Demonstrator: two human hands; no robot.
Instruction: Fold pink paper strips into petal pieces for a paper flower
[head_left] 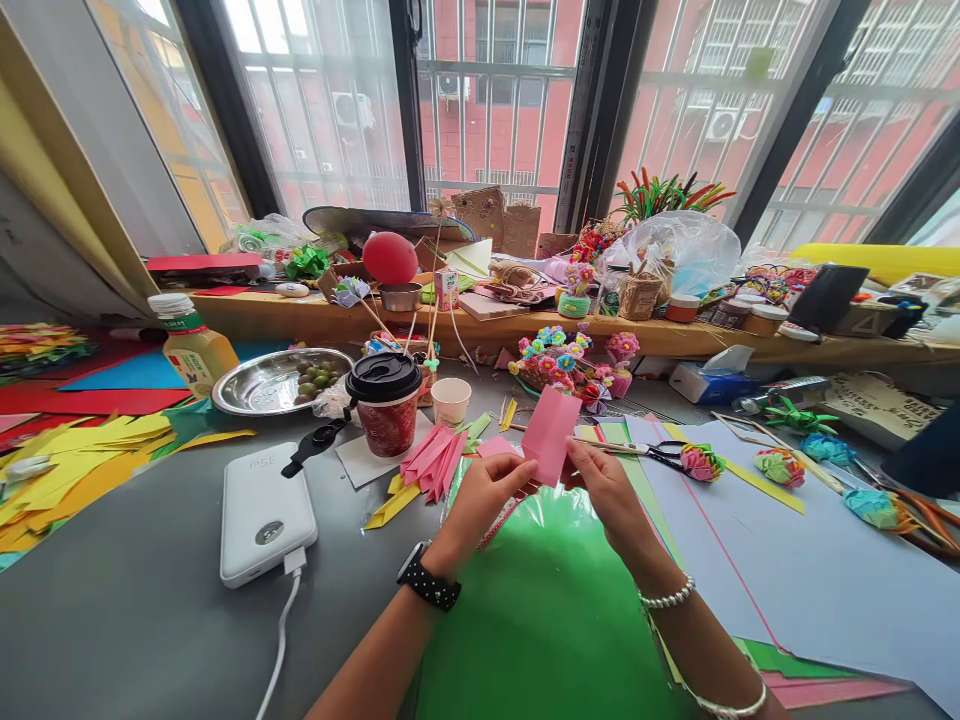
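Note:
A small pink sheet of paper (551,432) is held up between both hands, with a faint crease across it. My left hand (495,492) pinches its lower left edge between thumb and fingers. On the other side, my right hand (604,485) grips the lower right edge. Under the hands lies a shiny green sheet (540,610). Folded pink paper strips (435,460) lie in a pile left of my hands, with folded yellow strips (391,505) beside them. Scissors (652,452) rest just beyond my right hand, near a folded paper flower (702,462).
A white power bank (268,515) with a cable sits at left. Behind the hands stand a lidded coffee cup (385,405), a paper cup (451,401) and a metal bowl (251,383) of green fruit. White sheets (810,560) spread to the right. A cluttered sill (517,332) runs along the window.

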